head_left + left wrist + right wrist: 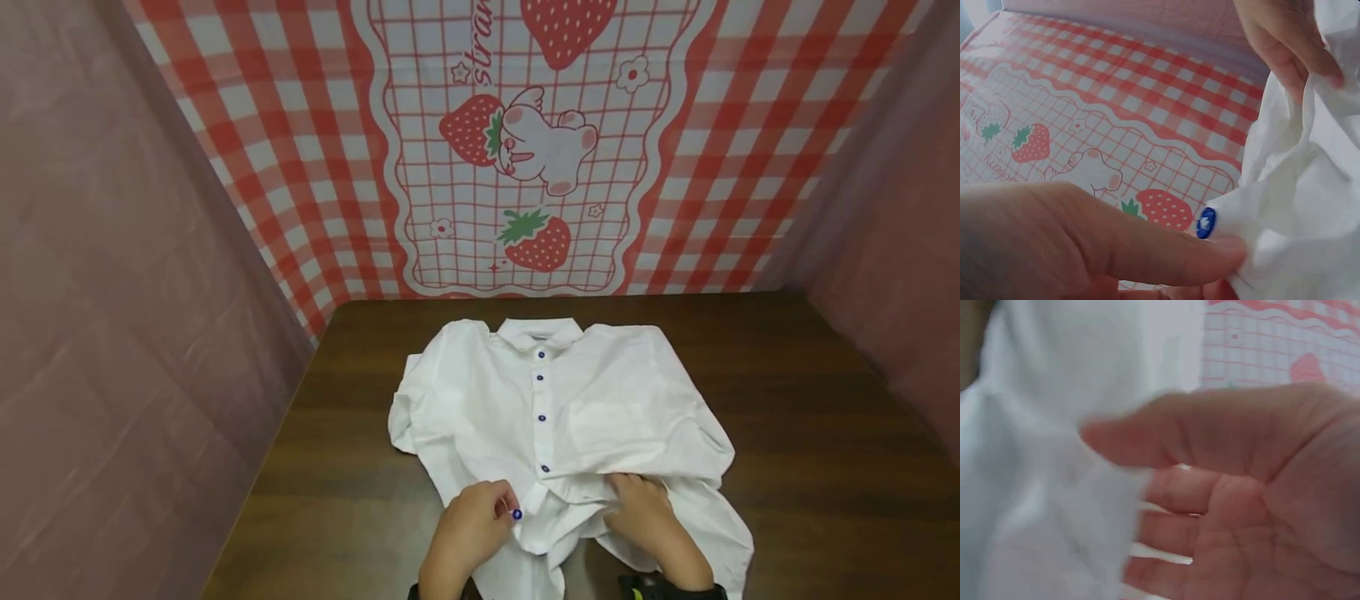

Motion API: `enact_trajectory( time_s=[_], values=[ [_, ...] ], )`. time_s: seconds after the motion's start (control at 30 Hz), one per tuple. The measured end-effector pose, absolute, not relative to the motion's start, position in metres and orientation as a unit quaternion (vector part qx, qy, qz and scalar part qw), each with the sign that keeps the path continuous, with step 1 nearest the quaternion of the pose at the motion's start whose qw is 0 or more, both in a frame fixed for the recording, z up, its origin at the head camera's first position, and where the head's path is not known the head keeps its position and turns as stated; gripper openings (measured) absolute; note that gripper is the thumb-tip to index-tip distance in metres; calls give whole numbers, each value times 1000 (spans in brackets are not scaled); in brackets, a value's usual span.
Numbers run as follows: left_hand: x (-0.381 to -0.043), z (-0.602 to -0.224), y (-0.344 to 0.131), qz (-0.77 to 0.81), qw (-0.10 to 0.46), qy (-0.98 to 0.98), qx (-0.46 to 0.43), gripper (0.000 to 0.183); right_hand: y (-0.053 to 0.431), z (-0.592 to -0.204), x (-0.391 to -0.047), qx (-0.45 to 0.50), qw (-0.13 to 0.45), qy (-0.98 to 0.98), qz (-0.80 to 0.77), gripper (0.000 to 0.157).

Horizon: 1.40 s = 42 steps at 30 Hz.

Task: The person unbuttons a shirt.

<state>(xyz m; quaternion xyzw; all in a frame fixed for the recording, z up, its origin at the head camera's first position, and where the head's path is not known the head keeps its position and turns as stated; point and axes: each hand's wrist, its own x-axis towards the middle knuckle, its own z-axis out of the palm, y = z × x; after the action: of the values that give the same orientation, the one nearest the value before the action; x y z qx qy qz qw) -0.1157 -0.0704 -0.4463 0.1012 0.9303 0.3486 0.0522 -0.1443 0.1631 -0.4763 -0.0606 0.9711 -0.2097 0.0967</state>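
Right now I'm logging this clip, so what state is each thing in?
Shirt: spread flat on the table, front up, four buttons done, bottom hem open and bunched.
Bottom button: undone, at the left fingertips.
Left hand: pinches the placket edge by that button.
Right hand: grips the other front edge of the cloth.
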Motion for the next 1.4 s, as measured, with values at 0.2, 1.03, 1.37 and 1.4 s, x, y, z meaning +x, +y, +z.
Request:
enact_trajectory(
  time_s=[0.2, 1.03, 1.37, 1.4],
  values=[
    [-117, -449, -71, 355, 70, 926, 108, 14, 144, -450, -134, -27, 38, 947, -318, 4],
    [-118, -451, -70, 363, 71, 921, 123, 18, 94, -478, -138, -50, -108, 947, -300, 18],
    [-119, -452, -68, 351, 49, 922, 159, 11, 99, -474, -141, -63, -205, 910, -354, 8],
    [-119, -452, -68, 351, 42, 921, 165, 10, 99, -472, -142, -64, -214, 904, -365, 8]
  ],
)
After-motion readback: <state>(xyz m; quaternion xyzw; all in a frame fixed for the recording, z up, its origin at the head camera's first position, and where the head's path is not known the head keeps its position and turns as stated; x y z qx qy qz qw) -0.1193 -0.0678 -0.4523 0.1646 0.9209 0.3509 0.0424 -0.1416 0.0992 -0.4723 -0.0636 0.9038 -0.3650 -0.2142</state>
